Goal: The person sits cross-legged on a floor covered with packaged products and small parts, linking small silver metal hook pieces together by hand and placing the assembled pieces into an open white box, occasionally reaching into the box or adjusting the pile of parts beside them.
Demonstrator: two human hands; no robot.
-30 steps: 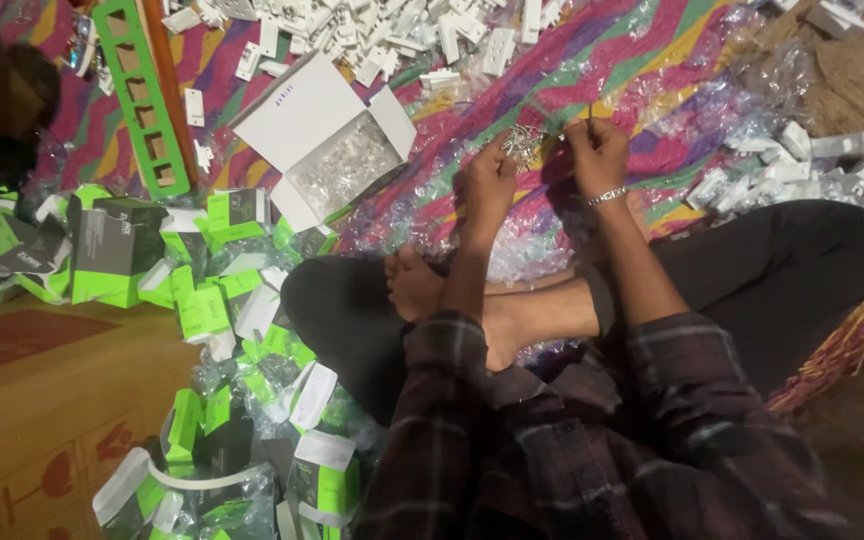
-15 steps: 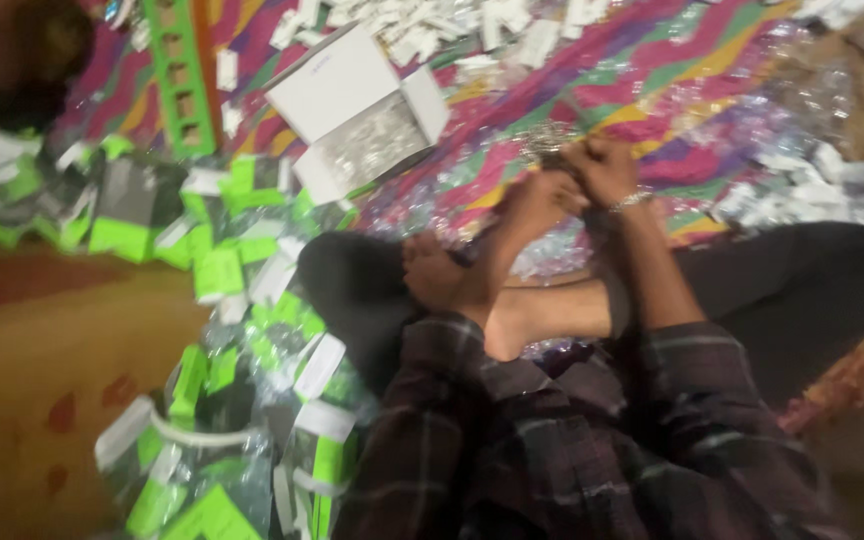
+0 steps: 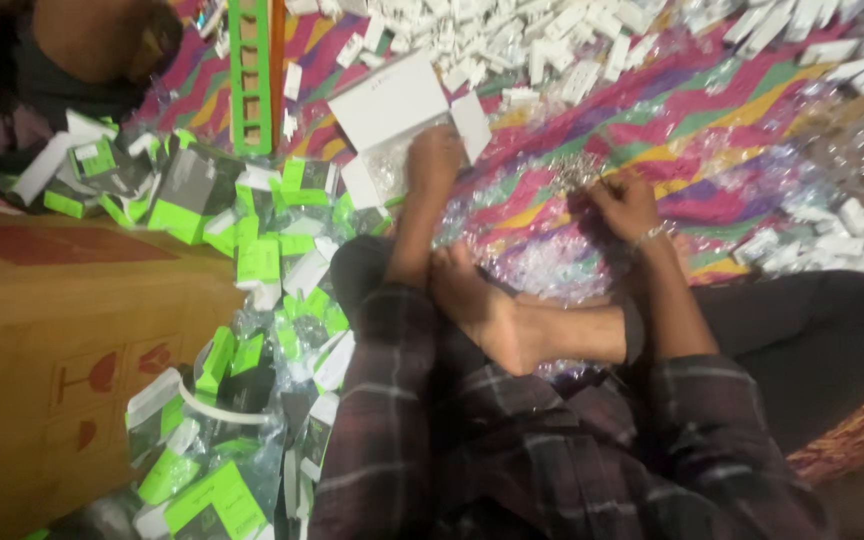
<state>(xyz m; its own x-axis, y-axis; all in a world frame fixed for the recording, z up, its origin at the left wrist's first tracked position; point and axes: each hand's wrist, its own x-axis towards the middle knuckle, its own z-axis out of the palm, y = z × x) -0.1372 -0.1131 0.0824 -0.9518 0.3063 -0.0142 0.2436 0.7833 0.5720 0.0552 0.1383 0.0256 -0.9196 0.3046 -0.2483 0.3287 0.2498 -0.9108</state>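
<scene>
1. The left hand (image 3: 435, 158) rested, fingers curled down, on the near edge of the open white box (image 3: 402, 130); whether it gripped anything could not be told.
2. The right hand (image 3: 620, 203) pinched a small clear plastic packet (image 3: 574, 172) above the striped cloth (image 3: 712, 120).
3. Green-and-white cartons (image 3: 252, 250) crowded the left side against the brown cardboard box (image 3: 52, 330).
4. Loose white pieces (image 3: 552, 40) lined the far edge, leaving bare cloth between the hands.

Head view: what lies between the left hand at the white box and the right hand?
In the head view, between left hand at the open white box and right hand: striped cloth strewn with clear plastic wrappers.
</scene>
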